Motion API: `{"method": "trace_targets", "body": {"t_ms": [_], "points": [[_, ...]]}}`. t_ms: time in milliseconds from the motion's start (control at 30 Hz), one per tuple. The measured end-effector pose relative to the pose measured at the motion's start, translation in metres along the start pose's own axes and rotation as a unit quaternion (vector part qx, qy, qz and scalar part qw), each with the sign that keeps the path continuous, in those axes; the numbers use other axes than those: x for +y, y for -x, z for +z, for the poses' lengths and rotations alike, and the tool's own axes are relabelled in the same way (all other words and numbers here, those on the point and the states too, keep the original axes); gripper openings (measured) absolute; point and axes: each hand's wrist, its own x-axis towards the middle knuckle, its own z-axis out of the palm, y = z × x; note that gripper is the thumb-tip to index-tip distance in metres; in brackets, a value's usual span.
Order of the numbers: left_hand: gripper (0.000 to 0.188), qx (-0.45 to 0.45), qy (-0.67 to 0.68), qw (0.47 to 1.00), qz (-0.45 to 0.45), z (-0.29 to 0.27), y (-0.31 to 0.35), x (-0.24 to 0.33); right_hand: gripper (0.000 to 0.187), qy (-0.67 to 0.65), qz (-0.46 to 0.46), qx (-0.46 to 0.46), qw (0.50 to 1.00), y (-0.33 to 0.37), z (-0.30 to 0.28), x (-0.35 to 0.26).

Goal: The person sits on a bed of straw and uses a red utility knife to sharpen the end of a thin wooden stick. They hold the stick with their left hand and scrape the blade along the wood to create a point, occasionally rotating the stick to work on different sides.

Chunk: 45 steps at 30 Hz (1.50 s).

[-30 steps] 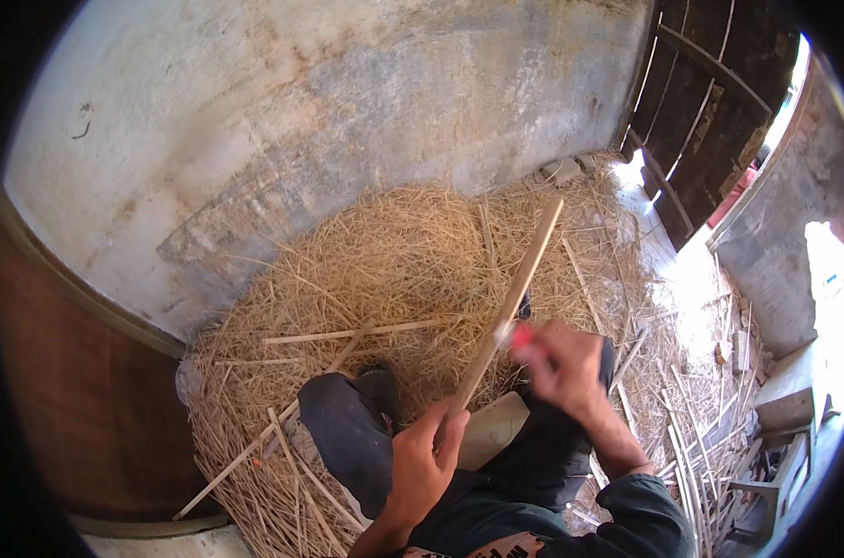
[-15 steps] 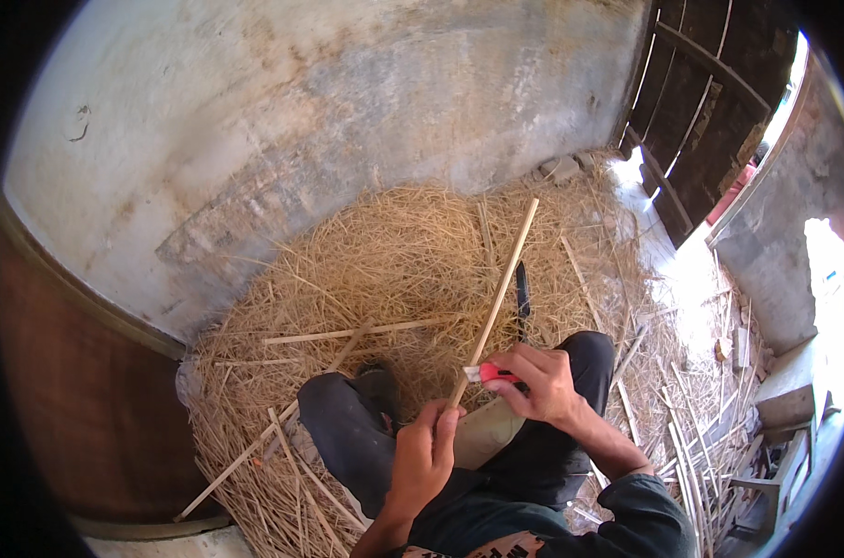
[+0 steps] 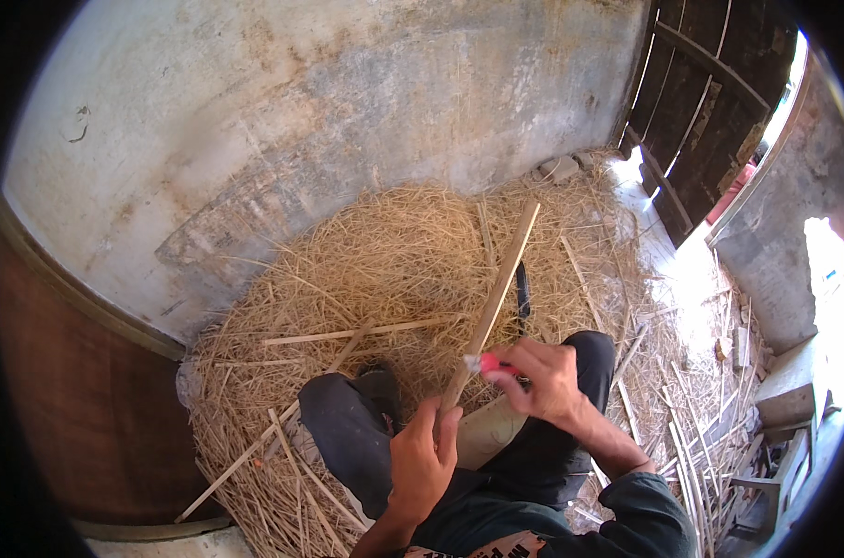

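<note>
My left hand (image 3: 424,458) is closed round the lower end of a long, pale bamboo strip (image 3: 498,302), which slants up and away to the right. In my right hand (image 3: 545,383) is a small red-handled cutter knife (image 3: 496,364), fingers wrapped round its grip. Its short blade, smeared by motion, meets the strip a little above my left hand. Both hands are in front of my crossed legs, over a pale pad or cloth (image 3: 490,431) on my lap. A dark curved tool (image 3: 522,296) lies on the shavings behind the strip, partly hidden.
Heaped straw-like shavings (image 3: 385,242) cover the floor up to a stained wall (image 3: 348,102). Loose strips (image 3: 357,331) lie in front and on both sides. A brown panel (image 3: 87,391) stands at left. A dark plank door (image 3: 710,102) and a wooden frame (image 3: 773,479) are at right.
The bamboo strip has turned in my left hand, so a broader face shows. My right hand and the cutter knife have shifted slightly up along it.
</note>
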Motion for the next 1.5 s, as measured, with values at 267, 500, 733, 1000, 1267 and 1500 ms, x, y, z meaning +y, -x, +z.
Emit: {"method": "trace_targets", "body": {"t_ms": [267, 500, 733, 1000, 1267, 1500], "points": [[0.025, -0.028, 0.005, 0.999, -0.031, -0.005, 0.019, -0.007, 0.017, 0.011, 0.12, 0.049, 0.991, -0.021, -0.015, 0.027], [0.026, -0.087, 0.057, 0.991, -0.082, -0.015, 0.041, -0.018, 0.019, 0.07, 0.226, 0.17, 0.957, -0.037, -0.049, 0.106], [0.033, -0.103, 0.178, 0.97, -0.127, -0.007, 0.016, -0.031, 0.016, -0.061, 0.057, 0.009, 0.996, -0.006, -0.002, 0.032], [0.031, -0.087, 0.08, 0.991, -0.064, -0.002, 0.002, -0.007, 0.03, -0.017, -0.027, -0.019, 0.999, 0.01, 0.017, -0.002], [0.026, -0.067, -0.008, 0.997, -0.035, 0.003, 0.006, -0.009, 0.028, -0.005, -0.041, -0.005, 0.999, 0.005, 0.013, -0.005], [0.026, -0.11, -0.025, 0.992, -0.055, -0.002, 0.038, -0.022, 0.018, 0.01, 0.092, 0.092, 0.991, -0.023, -0.01, 0.048]]}}
